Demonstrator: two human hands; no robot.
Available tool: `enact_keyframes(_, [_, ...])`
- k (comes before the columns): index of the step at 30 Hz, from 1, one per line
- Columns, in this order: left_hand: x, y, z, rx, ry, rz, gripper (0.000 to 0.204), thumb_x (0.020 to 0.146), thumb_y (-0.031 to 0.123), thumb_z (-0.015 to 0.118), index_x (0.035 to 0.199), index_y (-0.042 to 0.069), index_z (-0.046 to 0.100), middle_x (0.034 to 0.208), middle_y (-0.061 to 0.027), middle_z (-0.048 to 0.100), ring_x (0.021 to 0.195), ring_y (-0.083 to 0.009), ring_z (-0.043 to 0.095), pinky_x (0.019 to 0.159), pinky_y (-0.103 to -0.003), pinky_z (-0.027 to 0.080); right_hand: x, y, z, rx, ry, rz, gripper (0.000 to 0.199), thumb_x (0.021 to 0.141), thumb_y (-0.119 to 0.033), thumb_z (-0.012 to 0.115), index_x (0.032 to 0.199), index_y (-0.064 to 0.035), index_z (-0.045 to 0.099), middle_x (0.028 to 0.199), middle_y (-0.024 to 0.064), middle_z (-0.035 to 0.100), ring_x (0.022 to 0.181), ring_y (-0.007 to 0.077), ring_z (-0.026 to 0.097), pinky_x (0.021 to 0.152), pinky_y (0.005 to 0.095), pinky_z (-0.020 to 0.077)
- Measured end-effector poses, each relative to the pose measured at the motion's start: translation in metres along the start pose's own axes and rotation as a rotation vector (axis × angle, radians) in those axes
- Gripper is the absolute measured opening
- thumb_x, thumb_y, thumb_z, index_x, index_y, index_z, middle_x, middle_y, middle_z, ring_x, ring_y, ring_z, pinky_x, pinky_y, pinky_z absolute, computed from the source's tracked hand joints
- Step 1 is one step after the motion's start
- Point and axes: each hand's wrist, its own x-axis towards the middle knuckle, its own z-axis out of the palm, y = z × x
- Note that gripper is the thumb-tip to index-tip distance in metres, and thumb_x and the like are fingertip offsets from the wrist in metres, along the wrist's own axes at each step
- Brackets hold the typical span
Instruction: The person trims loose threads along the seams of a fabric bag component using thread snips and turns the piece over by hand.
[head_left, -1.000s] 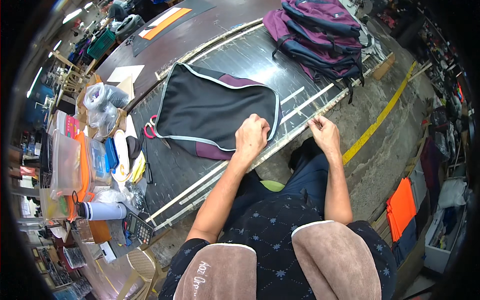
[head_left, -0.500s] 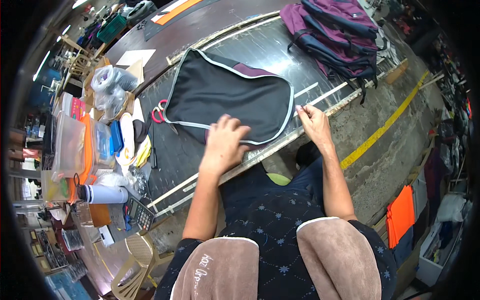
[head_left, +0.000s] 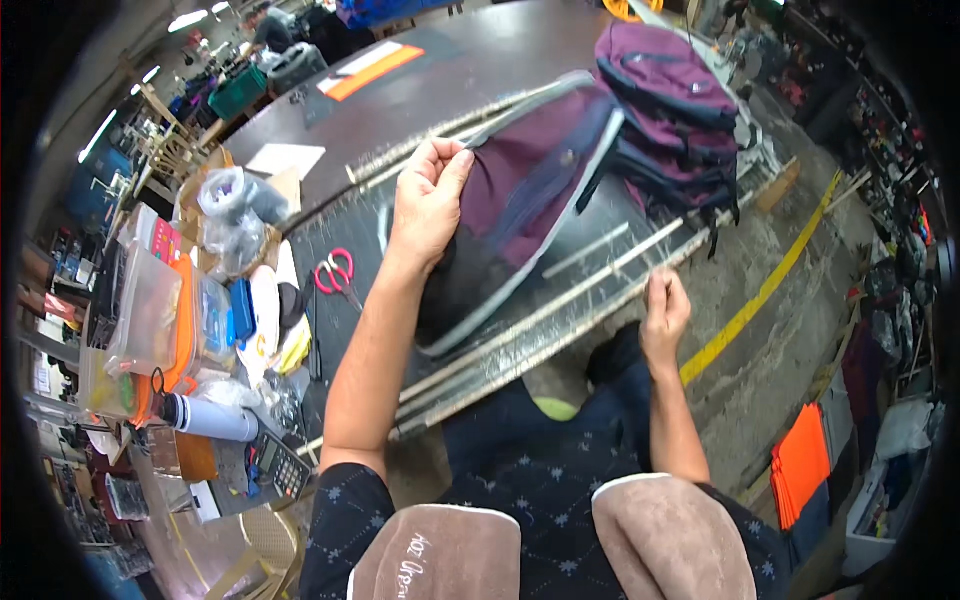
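Note:
My left hand [head_left: 425, 205] pinches the edge of a fabric bag panel [head_left: 530, 165], lifted and tilted above the table. The panel's purple and dark blue face shows, with grey piping along its rim; its lower part is black and blurred. Off the table's near edge, my right hand [head_left: 666, 312] is apart from the panel, its fingers pressed together. Anything between those fingers is hidden. Red-handled scissors [head_left: 335, 272] lie on the table left of my left forearm.
A purple and navy backpack [head_left: 680, 90] stands at the table's right end. To the left are plastic bags [head_left: 235, 225], a clear box [head_left: 145, 300], a white bottle [head_left: 215, 418] and a calculator [head_left: 282, 470]. Orange sheets [head_left: 800, 465] hang at the lower right.
My left hand has gone from lying over the panel to gripping its edge, raising and turning it so the purple side shows. My right hand has moved slightly right and down.

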Motion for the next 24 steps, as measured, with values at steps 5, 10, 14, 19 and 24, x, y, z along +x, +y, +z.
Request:
enact_keyframes(5, [0.015,0.019,0.036,-0.24,0.111,-0.08,0.011,0.117,0.013,0.069,0.122,0.004,0.066,0.107,0.0038,0.066,0.097,-0.0034,0.057,0.092,-0.022,0.048,-0.009,-0.054,0.023,0.352,-0.209,-0.089,0.041,0.105,-0.03,0.083,0.095,-0.0109,0.048,0.093,-0.0009,0.046,0.08,0.0098,0.039,0.07,0.0286,0.0364])
enact_keyframes(10, [0.007,-0.024,0.031,-0.311,0.264,0.033,0.012,0.119,0.012,0.064,0.128,0.004,0.063,0.11,0.0015,0.066,0.096,-0.0041,0.057,0.091,-0.023,0.049,-0.01,-0.071,0.054,0.238,-0.329,0.173,0.052,0.093,-0.024,0.098,0.098,-0.0096,0.048,0.097,-0.0009,0.049,0.081,0.0087,0.042,0.073,0.0262,0.0423])
enact_keyframes(14, [-0.008,-0.035,0.028,-0.193,0.375,0.021,0.013,0.121,0.015,0.061,0.128,0.003,0.062,0.106,0.0024,0.064,0.092,-0.0031,0.055,0.085,-0.022,0.048,-0.014,-0.047,0.07,0.199,-0.394,0.254,0.044,0.097,-0.015,0.092,0.096,-0.0095,0.049,0.089,-0.0029,0.05,0.075,0.0069,0.043,0.067,0.027,0.0408])
enact_keyframes(19, [-0.064,-0.064,-0.039,0.055,0.372,0.034,0.023,0.121,0.019,0.053,0.132,0.003,0.066,0.117,-0.0026,0.069,0.106,-0.0113,0.065,0.096,-0.029,0.053,-0.015,-0.056,0.064,0.242,-0.865,0.211,0.04,0.102,-0.003,0.083,0.089,-0.0108,0.046,0.087,-0.0044,0.049,0.076,0.0041,0.042,0.067,0.0253,0.0389])
enact_keyframes(24, [-0.144,-0.09,-0.087,-0.206,0.337,-0.259,0.045,0.121,0.029,0.049,0.152,-0.002,0.062,0.139,-0.0118,0.073,0.127,-0.0222,0.07,0.113,-0.039,0.054,0.011,-0.044,0.089,0.228,-0.499,0.1,0.039,0.103,-0.025,0.087,0.086,-0.0089,0.056,0.077,-0.0063,0.048,0.072,0.005,0.044,0.064,0.0272,0.0376])
